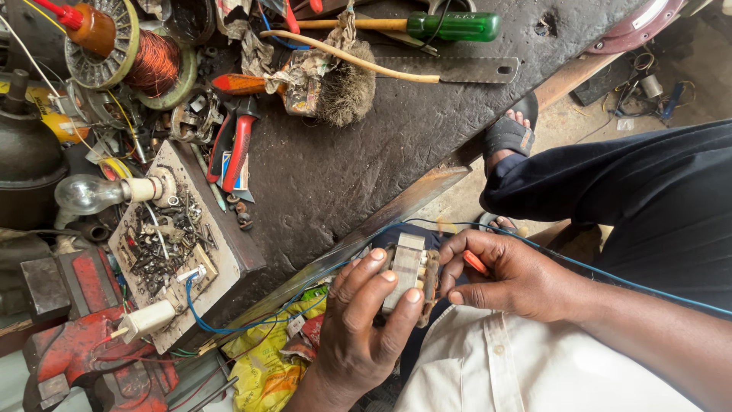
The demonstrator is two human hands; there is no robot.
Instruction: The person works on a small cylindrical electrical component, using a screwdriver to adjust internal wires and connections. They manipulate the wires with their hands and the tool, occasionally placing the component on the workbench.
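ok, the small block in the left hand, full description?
The block is a small laminated metal core, pale grey on its face, with brownish rusty plates at its right edge. It stands roughly upright just off the bench edge, above the lap. The left hand grips it, fingers on its face. The right hand, holding a small orange tool, touches its right side. A blue wire passes behind.

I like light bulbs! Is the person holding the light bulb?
No, the light bulb lies on the bench, far from both hands, which hold a small metal block.
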